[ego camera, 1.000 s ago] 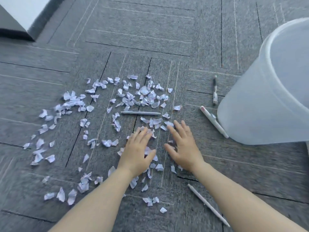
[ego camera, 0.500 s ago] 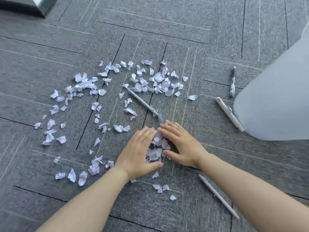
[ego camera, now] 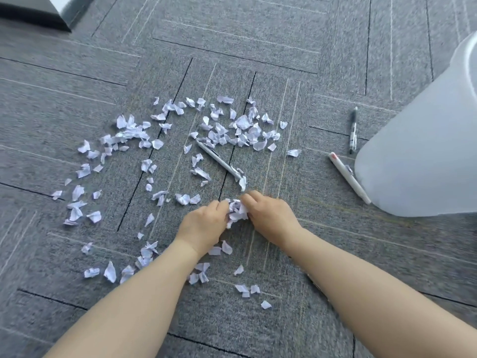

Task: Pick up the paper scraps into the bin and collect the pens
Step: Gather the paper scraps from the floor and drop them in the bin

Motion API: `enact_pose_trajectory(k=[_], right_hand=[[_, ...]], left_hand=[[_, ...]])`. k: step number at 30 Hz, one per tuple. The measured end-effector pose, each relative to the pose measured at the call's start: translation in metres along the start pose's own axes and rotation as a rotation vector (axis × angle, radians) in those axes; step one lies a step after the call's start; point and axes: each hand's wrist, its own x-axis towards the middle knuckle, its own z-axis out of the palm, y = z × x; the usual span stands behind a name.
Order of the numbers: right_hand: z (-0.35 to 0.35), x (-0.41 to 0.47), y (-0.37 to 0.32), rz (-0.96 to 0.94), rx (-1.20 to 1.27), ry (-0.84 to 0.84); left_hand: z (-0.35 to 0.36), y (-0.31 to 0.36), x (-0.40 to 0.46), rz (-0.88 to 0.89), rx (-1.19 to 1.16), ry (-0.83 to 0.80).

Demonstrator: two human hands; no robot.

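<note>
Torn white paper scraps (ego camera: pixel 240 130) lie scattered across the grey carpet floor in a loose arc; a small bunch of scraps (ego camera: pixel 236 211) is gathered into a clump. A translucent white plastic bin (ego camera: pixel 423 151) stands at the right edge. A white pen (ego camera: pixel 219 160) lies diagonally among the scraps. A white pen with a red tip (ego camera: pixel 348 177) rests against the bin's base. A black-and-clear pen (ego camera: pixel 353 130) lies just beyond it, near the bin.

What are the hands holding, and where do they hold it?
Both hands, left hand and right hand, squeeze a clump of paper scraps between them, pressing on its two sides with the fingers.
</note>
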Motion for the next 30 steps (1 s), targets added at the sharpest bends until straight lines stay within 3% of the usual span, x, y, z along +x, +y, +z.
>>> enact_pose_trajectory(k=[3,6,9,14,18,20,22,24,26,28,30], right_hand=[[-0.012,-0.012,-0.003,0.234,0.267,0.056],[-0.047,-0.017,-0.001,0.437,0.579,0.318],[-0.114,-0.017,0.010,0.475,0.657,0.593],[-0.242,-0.053,0.055,0.553,0.541,0.984],[-0.292,-0.105,0.106,0.744,0.430,0.963],[-0.291,-0.125,0.134,0.885,0.403,0.837],[-0.286,-0.138,0.156,0.995,0.436,0.657],[-0.282,-0.147,0.168,1.095,0.513,0.491],[-0.283,-0.152,0.170,1.173,0.459,0.500],[-0.290,-0.148,0.161,1.130,0.361,0.696],[-0.295,-0.133,0.143,0.951,0.352,0.924]], left_hand=[[-0.007,0.009,0.004,-0.235,-0.205,0.054],[-0.034,0.033,0.024,-0.379,-0.528,0.230],[-0.081,0.075,0.069,-0.243,-0.674,0.423],[-0.176,0.172,0.150,0.078,-0.853,0.659],[-0.207,0.257,0.194,0.261,-0.874,0.605],[-0.202,0.285,0.213,0.309,-0.746,0.412],[-0.196,0.301,0.227,0.272,-0.503,0.118],[-0.192,0.305,0.233,0.233,-0.325,-0.019],[-0.192,0.301,0.227,0.257,-0.409,0.110],[-0.195,0.287,0.216,0.320,-0.587,0.393],[-0.194,0.258,0.207,0.316,-0.641,0.544]])
